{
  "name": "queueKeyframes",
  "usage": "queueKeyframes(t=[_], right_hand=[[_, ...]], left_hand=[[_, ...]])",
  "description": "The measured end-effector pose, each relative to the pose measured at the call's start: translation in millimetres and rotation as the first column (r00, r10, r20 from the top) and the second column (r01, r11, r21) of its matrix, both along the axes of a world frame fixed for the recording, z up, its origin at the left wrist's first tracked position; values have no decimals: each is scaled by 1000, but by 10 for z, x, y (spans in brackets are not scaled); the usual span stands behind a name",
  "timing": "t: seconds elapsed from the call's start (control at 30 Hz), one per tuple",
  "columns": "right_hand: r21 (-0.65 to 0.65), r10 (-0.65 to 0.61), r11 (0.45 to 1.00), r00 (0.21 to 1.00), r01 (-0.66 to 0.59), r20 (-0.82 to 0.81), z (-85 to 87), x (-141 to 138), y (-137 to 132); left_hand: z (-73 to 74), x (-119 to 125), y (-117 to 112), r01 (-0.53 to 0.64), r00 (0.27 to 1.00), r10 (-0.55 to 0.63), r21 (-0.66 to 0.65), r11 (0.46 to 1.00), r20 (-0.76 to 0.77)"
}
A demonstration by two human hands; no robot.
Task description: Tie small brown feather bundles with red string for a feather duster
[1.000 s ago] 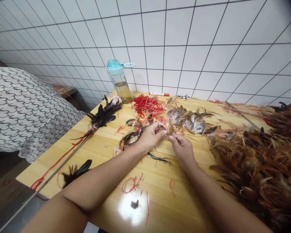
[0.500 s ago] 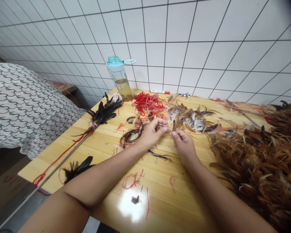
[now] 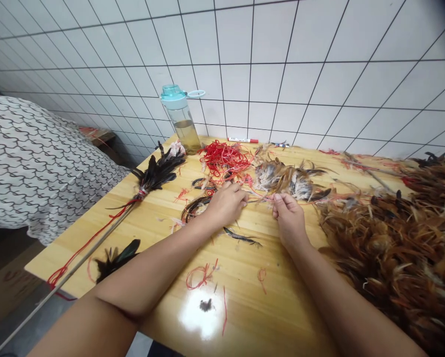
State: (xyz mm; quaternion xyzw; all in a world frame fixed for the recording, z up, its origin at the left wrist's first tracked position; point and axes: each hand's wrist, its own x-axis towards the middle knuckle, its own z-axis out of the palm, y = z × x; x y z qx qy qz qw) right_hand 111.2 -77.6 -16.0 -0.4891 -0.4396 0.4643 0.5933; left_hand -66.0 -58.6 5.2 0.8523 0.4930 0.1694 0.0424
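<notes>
My left hand [image 3: 225, 203] and my right hand [image 3: 289, 217] rest on a wooden table [image 3: 241, 292], fingers pinched, close together. Between them runs a thin feather or thread, too small to name for certain. Just beyond my fingertips lies a small pile of brown and grey feathers [image 3: 287, 179]. A tangle of red string [image 3: 224, 159] sits behind my left hand. Dark curved feathers [image 3: 193, 207] lie under my left wrist.
A big heap of brown feathers [image 3: 397, 243] fills the table's right side. A thin stick with black feathers bound by red string [image 3: 148, 181] lies at the left. A clear bottle with a teal lid [image 3: 180, 119] stands by the tiled wall. Patterned fabric [image 3: 32, 158] is at the left.
My right hand has shifted a little right and away from the left, and the brown feather held upright in it half a second ago no longer stands up. The left hand has dropped lower onto the table.
</notes>
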Motion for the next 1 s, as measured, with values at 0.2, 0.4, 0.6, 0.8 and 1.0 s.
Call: queueKeyframes(t=[0.2,0.4,0.6,0.8,1.0], right_hand=[[-2,9,1000,999,-9,44,-6,-4,-15],[-1,7,1000,997,-7,74,15,-11,-28],[-9,19,1000,990,-18,138,7,-19,-27],[25,46,998,962,-55,269,7,-35,-47],[78,43,994,931,-77,362,-51,-54,-32]], left_hand=[[-79,16,21,-6,995,8,23,1000,-100],[45,4,2,-57,969,54,8,998,241],[144,72,-33,89,709,158,-310,947,687],[154,111,-53,205,540,328,-499,842,776],[138,117,-47,314,468,397,-568,761,790]])
